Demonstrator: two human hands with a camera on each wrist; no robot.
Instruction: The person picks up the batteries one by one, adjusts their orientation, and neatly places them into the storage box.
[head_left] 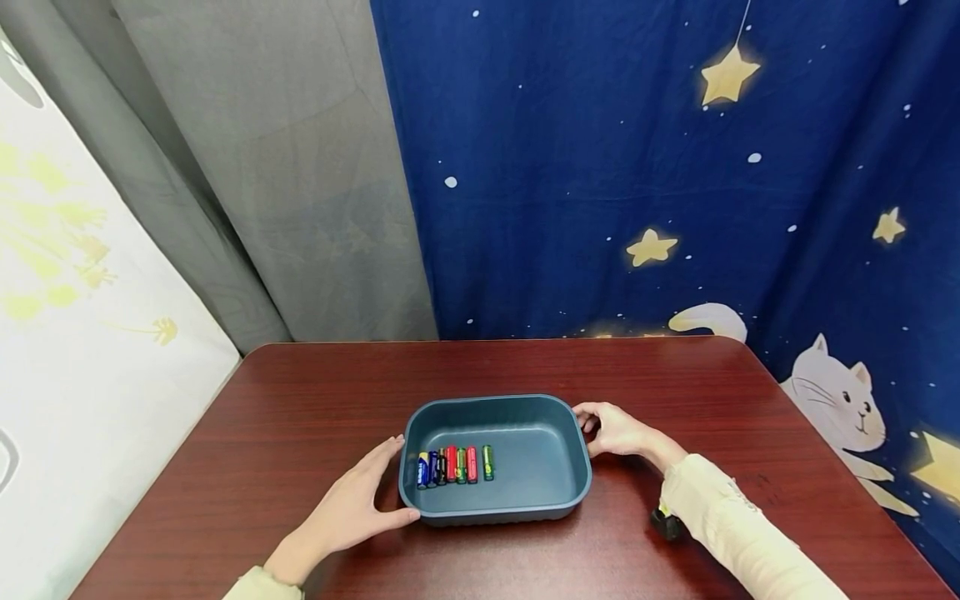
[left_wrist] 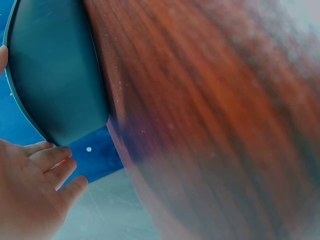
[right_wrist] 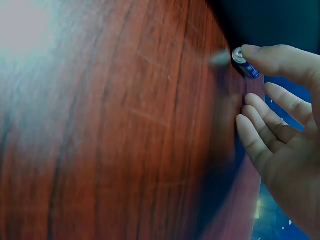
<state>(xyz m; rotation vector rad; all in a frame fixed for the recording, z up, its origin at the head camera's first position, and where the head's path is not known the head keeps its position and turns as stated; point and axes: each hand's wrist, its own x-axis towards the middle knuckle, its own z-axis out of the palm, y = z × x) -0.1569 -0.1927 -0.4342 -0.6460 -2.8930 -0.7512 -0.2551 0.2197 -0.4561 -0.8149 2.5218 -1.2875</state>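
Observation:
A blue-grey rectangular tray (head_left: 528, 497) holds a row of several batteries (head_left: 451, 464) at its left side, with a green one (head_left: 488, 462) slightly apart. My left hand (head_left: 356, 506) is at the tray's left end, thumb and fingers spread, fingertips touching the rim. Beside the right end is my right hand (head_left: 618, 431), fingers loosely bent. In the right wrist view, a blue battery (right_wrist: 251, 71) is by the tray wall, with the thumb (right_wrist: 285, 61) at its near end and the other fingers apart from it. The head view does not show this battery.
The tray stands on a reddish-brown wooden table (head_left: 330, 400). A small black object (head_left: 665, 523) is under the right sleeve. Behind the table hang a grey curtain (head_left: 315, 208) and a blue curtain (head_left: 540, 208) with stars. A white patterned panel (head_left: 82, 375) borders the left side.

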